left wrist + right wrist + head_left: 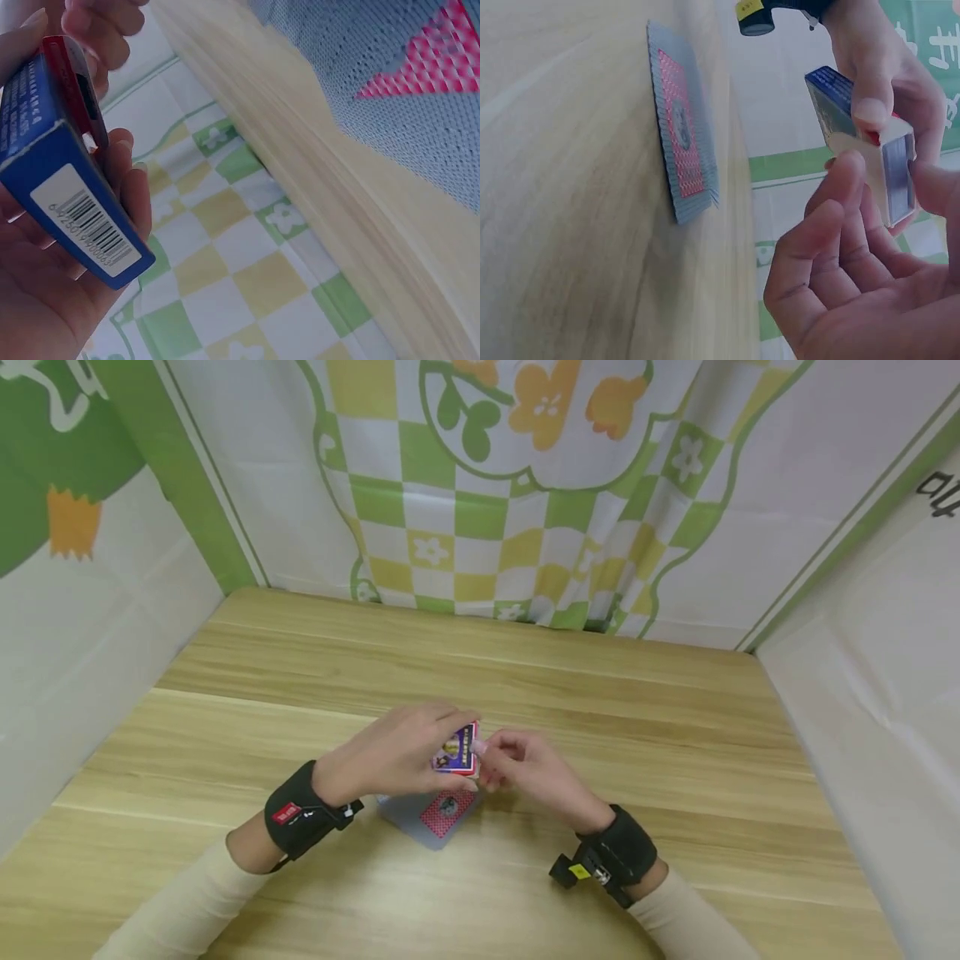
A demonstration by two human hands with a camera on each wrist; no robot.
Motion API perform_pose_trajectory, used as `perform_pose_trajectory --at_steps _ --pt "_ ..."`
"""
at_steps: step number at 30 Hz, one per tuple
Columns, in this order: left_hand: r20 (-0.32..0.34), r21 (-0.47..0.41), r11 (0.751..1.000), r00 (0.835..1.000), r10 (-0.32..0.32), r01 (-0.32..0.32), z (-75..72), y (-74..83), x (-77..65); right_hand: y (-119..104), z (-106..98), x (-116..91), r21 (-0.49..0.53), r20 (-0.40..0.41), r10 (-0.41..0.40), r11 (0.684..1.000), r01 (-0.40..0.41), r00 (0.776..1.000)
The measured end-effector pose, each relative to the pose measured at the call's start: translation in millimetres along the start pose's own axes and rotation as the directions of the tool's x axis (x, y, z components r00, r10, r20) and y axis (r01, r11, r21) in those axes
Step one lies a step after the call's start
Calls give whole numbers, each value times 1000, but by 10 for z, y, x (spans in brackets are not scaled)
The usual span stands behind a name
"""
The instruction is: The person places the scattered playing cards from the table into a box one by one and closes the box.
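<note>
My left hand [401, 747] grips a small blue and red playing-card box [459, 753], thumb along one side and fingers along the other. A barcode marks the box's blue end in the left wrist view. In the right wrist view the opposite end stands open, with a stack of cards [897, 174] inside. My right hand [536, 772] is at this open end, its thumb tip right at the edge and its other fingers loosely bent. Below the hands lies a flat grey piece [423, 827] with a red checked panel, partly hidden by the left hand.
The wood-grain table [637, 710] spreads around both hands. A green, yellow and white checked curtain [510, 527] hangs at its far edge. White cloth walls [97, 635] close in both sides. Each wrist wears a black strap [303, 814] with a small camera.
</note>
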State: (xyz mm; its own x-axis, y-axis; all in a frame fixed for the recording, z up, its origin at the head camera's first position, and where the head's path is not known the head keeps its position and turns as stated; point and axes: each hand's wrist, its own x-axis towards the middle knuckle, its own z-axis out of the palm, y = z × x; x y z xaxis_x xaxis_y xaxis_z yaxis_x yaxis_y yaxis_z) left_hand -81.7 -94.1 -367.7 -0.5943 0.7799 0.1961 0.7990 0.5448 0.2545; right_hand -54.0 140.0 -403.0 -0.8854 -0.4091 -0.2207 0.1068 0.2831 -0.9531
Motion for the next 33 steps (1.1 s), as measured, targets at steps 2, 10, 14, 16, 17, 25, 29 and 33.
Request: perform_pose_trajectory --at_steps 2,10,14,16,17,25,29,33 --pt "10 -3 1000 1000 -17 17 -12 -42 -3 4 20 9 6 4 5 1000 -5 1000" --pt "22 -55 994 996 -90 91 -122 -210 -23 6 134 31 -321 -11 -100 943 91 995" --pt "8 -60 993 995 -98 99 -148 -295 -61 17 216 43 -527 25 -101 844 99 995" --pt "7 -66 991 993 -115 116 -159 -344 -98 23 264 44 -601 35 -69 796 76 997" --pt "12 -74 989 992 -127 128 -163 -372 -118 25 288 45 -635 38 -55 770 66 998" --pt "6 -61 973 975 -224 224 -226 -650 -211 14 397 53 -783 -16 -14 622 -4 1000" --pt "-4 -44 967 968 -252 251 -263 -757 -232 21 375 57 -751 -32 -9 660 -18 999" --pt "-6 -39 962 963 -269 269 -275 -821 -247 -9 289 53 -611 31 1 792 18 1000"
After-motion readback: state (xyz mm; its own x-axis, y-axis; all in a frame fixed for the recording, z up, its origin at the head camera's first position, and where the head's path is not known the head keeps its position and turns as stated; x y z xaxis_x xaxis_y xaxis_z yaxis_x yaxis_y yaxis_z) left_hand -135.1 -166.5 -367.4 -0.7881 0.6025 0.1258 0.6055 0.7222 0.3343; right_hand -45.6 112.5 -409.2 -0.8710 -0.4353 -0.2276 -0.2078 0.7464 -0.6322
